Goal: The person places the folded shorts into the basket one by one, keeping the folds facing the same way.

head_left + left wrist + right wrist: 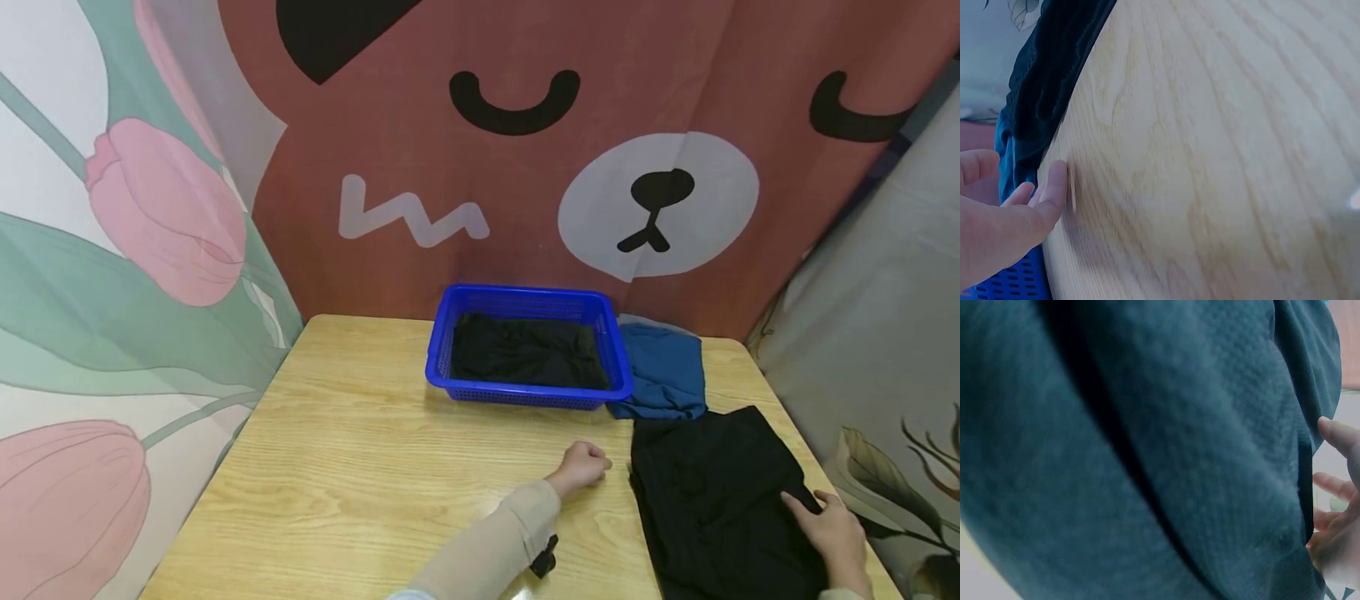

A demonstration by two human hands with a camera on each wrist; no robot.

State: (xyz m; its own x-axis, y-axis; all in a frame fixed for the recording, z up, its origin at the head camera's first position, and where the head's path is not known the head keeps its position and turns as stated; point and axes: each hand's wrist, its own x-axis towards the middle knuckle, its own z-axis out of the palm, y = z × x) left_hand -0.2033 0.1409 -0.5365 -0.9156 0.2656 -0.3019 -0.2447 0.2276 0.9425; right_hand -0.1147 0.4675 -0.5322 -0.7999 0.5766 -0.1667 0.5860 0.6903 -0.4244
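A folded black cloth [712, 500] lies on the right part of the table, and it fills most of the right wrist view [1166, 456]. At its right edge, my right hand [831, 533] touches the fabric with thumb and fingers spread. My left hand [583, 467] is just left of the cloth, low over the table and holding nothing. In the left wrist view that hand [1013, 219] shows its fingers loosely bent, near the cloth's side [1047, 75].
Behind the hands stands a blue basket [528, 393] with a dark cloth [525, 352] inside. A folded blue cloth [663, 371] lies against its right side, touching the black one. Patterned curtains [412, 167] hang behind the wooden table [337, 467].
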